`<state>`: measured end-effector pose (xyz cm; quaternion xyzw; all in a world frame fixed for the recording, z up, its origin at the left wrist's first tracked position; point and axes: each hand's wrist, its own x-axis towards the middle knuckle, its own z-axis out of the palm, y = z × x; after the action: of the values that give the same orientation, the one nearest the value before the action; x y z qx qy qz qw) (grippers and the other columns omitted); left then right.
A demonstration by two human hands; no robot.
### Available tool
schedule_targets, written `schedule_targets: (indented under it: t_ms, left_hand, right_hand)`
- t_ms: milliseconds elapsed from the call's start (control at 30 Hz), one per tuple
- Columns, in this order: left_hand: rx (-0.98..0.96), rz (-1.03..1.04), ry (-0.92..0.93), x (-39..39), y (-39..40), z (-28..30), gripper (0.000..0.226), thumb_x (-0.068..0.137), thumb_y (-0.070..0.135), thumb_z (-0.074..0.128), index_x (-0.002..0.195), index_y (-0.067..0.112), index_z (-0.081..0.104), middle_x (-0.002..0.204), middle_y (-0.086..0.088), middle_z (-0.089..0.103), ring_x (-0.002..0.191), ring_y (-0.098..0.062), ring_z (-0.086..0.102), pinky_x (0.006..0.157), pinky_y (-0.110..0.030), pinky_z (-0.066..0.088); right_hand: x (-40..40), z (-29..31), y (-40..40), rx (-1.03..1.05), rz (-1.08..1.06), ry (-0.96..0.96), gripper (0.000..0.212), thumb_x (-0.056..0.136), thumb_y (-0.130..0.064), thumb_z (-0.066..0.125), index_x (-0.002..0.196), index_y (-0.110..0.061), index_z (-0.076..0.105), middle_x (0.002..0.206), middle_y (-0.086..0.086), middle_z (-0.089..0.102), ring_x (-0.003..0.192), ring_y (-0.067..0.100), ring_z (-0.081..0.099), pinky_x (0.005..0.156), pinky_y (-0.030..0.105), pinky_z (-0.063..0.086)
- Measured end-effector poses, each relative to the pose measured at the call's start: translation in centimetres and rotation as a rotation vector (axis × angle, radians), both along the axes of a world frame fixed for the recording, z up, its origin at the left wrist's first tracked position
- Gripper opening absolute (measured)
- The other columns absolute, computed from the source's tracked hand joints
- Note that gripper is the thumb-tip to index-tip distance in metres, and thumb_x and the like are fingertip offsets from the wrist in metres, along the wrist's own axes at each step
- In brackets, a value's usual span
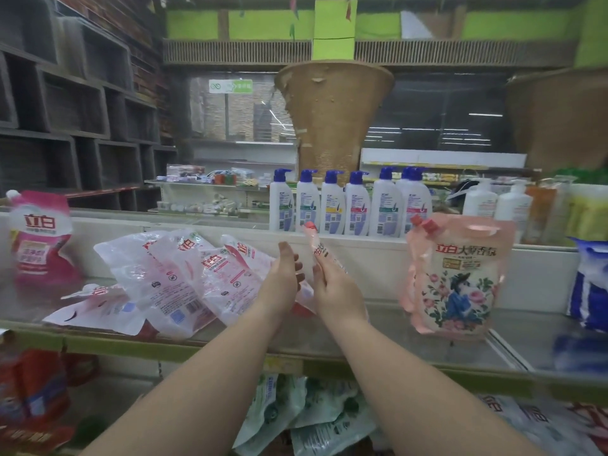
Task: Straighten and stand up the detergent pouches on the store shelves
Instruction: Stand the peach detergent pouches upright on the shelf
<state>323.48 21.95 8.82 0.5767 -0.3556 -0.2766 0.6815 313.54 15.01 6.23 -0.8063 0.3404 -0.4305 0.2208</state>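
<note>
One pale pink plastic detergent pouch stands edge-on above the metal shelf, right hand fingers clenched round it to keep it upright. Left hand, fingers released, hovers alongside. Several clear-and-pink pouches lie slumped beyond the left fingers.

- The blue and white bag at the right is cut off by the frame edge and smeared with blur.
- The lower part of the pouch held edge-on disappears behind the right hand; its print is too narrow to read.
- The left hand covers the near corner of the fallen pouches.
- Pouches on the lower shelf are blurred and partly hidden by both forearms.
- The red packs at bottom left are blurred and cropped.
- Labels on the pump bottles are too small to read.
</note>
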Motion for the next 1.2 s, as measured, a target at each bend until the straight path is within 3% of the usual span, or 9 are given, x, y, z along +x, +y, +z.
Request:
schedule_targets:
  t_ms: [233,433,567,667,800,900,967,1100,1200]
  left_hand:
    - [0.040,-0.113,-0.018,-2.2,-2.8,0.3,0.093,0.098,0.085,0.017,0.153,0.019,0.053,0.143,-0.002,0.065,0.137,-0.025,0.058,0.123,-0.055,0.039]
    - [0.022,-0.163,-0.012,-2.6,-6.3,-0.3,0.106,0.084,0.095,0.019,0.151,0.021,0.057,0.138,0.001,0.070,0.129,-0.019,0.065,0.123,-0.054,0.040]
    - [0.003,-0.192,0.039,-3.4,-7.7,-0.3,0.107,0.086,0.092,0.023,0.152,0.014,0.056,0.138,-0.005,0.069,0.128,-0.022,0.066,0.122,-0.052,0.042]
    - [0.023,-0.218,0.043,-4.0,-8.5,-0.2,0.095,0.102,0.081,0.019,0.153,0.009,0.053,0.141,-0.010,0.068,0.129,-0.024,0.066,0.120,-0.050,0.044]
    - [0.041,-0.214,0.001,-4.5,-8.9,0.0,0.088,0.105,0.075,0.017,0.142,0.011,0.064,0.125,-0.006,0.076,0.124,-0.019,0.069,0.104,-0.034,0.052]
    - [0.012,-0.218,-0.061,-4.6,-9.1,0.2,0.080,0.110,0.067,0.015,0.132,0.012,0.068,0.109,0.002,0.077,0.107,-0.007,0.070,0.087,-0.022,0.048]
    - [0.002,-0.230,-0.089,-4.3,-9.3,0.2,0.073,0.111,0.064,0.012,0.140,0.018,0.062,0.116,0.007,0.071,0.108,-0.004,0.064,0.097,-0.022,0.040]
    - [0.057,-0.281,-0.029,-3.1,-10.3,0.1,0.097,0.099,0.085,0.012,0.157,0.017,0.051,0.153,-0.004,0.059,0.147,-0.022,0.049,0.117,-0.038,0.032]
    - [0.098,-0.319,-0.019,-2.5,-11.4,-0.2,0.104,0.092,0.092,0.008,0.145,0.020,0.062,0.139,0.003,0.069,0.132,-0.016,0.059,0.120,-0.044,0.034]
  right_hand:
    - [-1.8,0.1,-0.7,0.039,-0.038,-0.095,0.045,0.114,-0.047,0.036,0.155,-0.036,0.053,0.148,-0.011,0.063,0.134,0.017,0.060,0.109,0.044,0.053]
    - [-3.0,-0.3,-1.1,0.026,-0.064,-0.162,0.046,0.114,-0.049,0.033,0.152,-0.038,0.055,0.143,-0.013,0.066,0.128,0.012,0.063,0.106,0.037,0.053]
    - [-3.9,-0.4,-1.6,0.050,-0.064,-0.200,0.046,0.113,-0.050,0.034,0.154,-0.039,0.053,0.142,-0.011,0.068,0.128,0.013,0.063,0.107,0.037,0.052]
    - [-4.6,-0.6,-1.7,0.051,-0.083,-0.217,0.050,0.110,-0.056,0.033,0.154,-0.041,0.051,0.139,-0.014,0.069,0.126,0.010,0.064,0.107,0.040,0.054]
    - [-5.0,-0.7,-1.6,0.027,-0.095,-0.212,0.043,0.112,-0.050,0.040,0.153,-0.043,0.052,0.132,-0.017,0.071,0.118,0.005,0.066,0.102,0.036,0.057]
    - [-5.0,-0.7,-1.4,-0.003,-0.108,-0.207,0.042,0.113,-0.047,0.040,0.153,-0.044,0.052,0.131,-0.016,0.072,0.116,0.005,0.067,0.099,0.032,0.057]
    - [-4.9,-0.7,-1.3,0.004,-0.107,-0.207,0.043,0.113,-0.049,0.038,0.154,-0.044,0.050,0.134,-0.017,0.070,0.119,0.004,0.066,0.101,0.030,0.056]
    - [-4.8,-0.8,-1.1,0.031,-0.109,-0.227,0.042,0.112,-0.053,0.038,0.151,-0.044,0.051,0.136,-0.020,0.067,0.121,0.001,0.064,0.103,0.030,0.056]
    - [-5.0,-1.0,-1.0,0.045,-0.127,-0.213,0.043,0.111,-0.055,0.038,0.151,-0.042,0.051,0.136,-0.019,0.067,0.121,0.002,0.064,0.102,0.029,0.056]
